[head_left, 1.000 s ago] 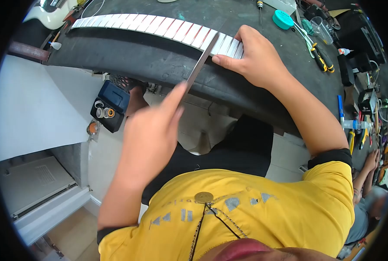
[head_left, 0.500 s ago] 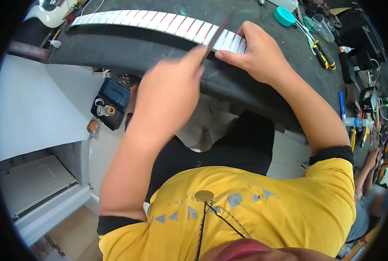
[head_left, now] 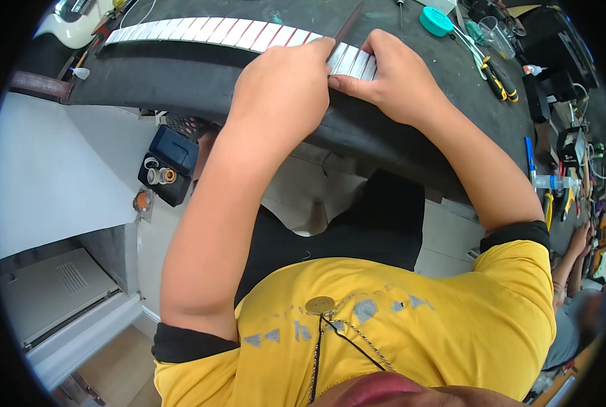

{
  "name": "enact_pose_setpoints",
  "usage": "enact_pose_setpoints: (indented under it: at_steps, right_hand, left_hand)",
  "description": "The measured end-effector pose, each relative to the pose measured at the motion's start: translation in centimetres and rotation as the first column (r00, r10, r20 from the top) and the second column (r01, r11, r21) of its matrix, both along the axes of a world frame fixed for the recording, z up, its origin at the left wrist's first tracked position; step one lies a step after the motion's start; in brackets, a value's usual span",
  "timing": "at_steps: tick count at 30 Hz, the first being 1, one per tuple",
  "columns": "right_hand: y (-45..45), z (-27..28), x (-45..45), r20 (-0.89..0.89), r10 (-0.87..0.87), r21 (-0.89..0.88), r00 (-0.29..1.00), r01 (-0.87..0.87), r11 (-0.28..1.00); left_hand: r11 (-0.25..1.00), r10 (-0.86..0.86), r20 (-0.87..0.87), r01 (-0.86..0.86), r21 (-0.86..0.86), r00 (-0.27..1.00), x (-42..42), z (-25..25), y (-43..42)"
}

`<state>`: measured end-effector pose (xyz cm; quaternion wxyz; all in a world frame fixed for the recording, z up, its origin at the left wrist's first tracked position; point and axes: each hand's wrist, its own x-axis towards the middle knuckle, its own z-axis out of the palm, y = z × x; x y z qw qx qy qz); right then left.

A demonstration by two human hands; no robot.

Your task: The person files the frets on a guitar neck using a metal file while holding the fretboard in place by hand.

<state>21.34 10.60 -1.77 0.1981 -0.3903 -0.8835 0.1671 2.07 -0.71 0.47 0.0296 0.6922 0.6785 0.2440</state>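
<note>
A guitar neck (head_left: 211, 30) lies across the dark workbench, its fretboard masked with white strips between the fret lines, some of them reddish. My left hand (head_left: 282, 85) is closed around a narrow dark file (head_left: 348, 24), which lies crosswise over the neck near its right end. The file's near part is hidden in my fist. At that right end, my right hand (head_left: 401, 78) grips the neck, thumb on the near edge and fingers over the far side. A short masked stretch shows between both hands.
A teal round container (head_left: 437, 22), yellow-black pliers (head_left: 500, 80) and a screwdriver (head_left: 401, 5) lie on the bench at right. A white guitar body (head_left: 69, 27) is at far left. Below stands an open black case (head_left: 171, 159). Another person's arm (head_left: 571, 254) shows at far right.
My left hand has pushed forward and slightly right with the file, coming over the neck and closer to my right hand. My right hand keeps its grip; the view has shifted a little.
</note>
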Motion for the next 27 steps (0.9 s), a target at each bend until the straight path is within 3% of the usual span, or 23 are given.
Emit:
enact_pose_setpoints:
  at_steps: [2, 4, 6, 9, 14, 17, 18, 21, 25, 27]
  right_hand:
    - [0.2, -0.3, -0.1, -0.021, 0.006, 0.0, 1.0, -0.006, 1.0]
    - [0.1, -0.6, -0.1, -0.024, 0.019, 0.04, 1.0, -0.018, 0.999]
    - [0.5, -0.6, -0.3, -0.025, 0.019, 0.081, 0.999, -0.017, 0.997]
    - [0.0, -0.8, -0.3, -0.012, 0.016, 0.063, 1.0, -0.015, 0.998]
    - [0.2, -0.2, -0.3, -0.002, 0.011, 0.02, 1.0, -0.011, 1.0]
    - [0.1, 0.0, -0.2, 0.009, 0.008, -0.002, 1.0, -0.008, 1.0]
    - [0.2, 0.0, -0.1, 0.005, 0.013, 0.008, 1.0, -0.013, 1.0]
    - [0.2, -0.4, -0.2, -0.011, 0.024, 0.03, 1.0, -0.023, 0.999]
    - [0.3, -0.1, -0.4, -0.009, 0.012, 0.035, 1.0, -0.012, 0.999]
    - [0.1, -0.3, -0.5, -0.008, 0.023, 0.029, 1.0, -0.023, 0.999]
  left_hand:
    - [0.995, 0.053, 0.062, -0.048, -0.082, 0.997, 0.4, 1.3, -3.6]
    - [0.997, 0.049, 0.0, -0.049, -0.056, 0.999, -0.3, 1.1, -9.7]
    - [0.992, 0.071, 0.175, -0.051, -0.114, 0.982, -0.7, 1.5, -14.9]
    - [0.98, 0.091, 0.107, -0.07, -0.186, 0.99, -1.0, 2.2, -15.1]
    - [0.998, -0.01, 0.001, 0.01, -0.058, 1.0, -0.5, 1.3, -1.7]
    - [1.0, -0.026, -0.034, 0.027, 0.003, 0.999, -0.2, 0.2, 1.3]
    - [0.994, 0.04, 0.018, -0.038, -0.101, 0.999, 0.6, 1.1, -0.4]
    - [0.999, 0.038, 0.077, -0.036, -0.026, 0.996, -0.1, 0.6, -9.2]
    - [0.993, 0.077, 0.193, -0.057, -0.104, 0.978, -0.8, 0.5, -15.7]
    - [0.998, 0.036, 0.081, -0.032, -0.056, 0.996, -0.9, 0.7, -13.1]
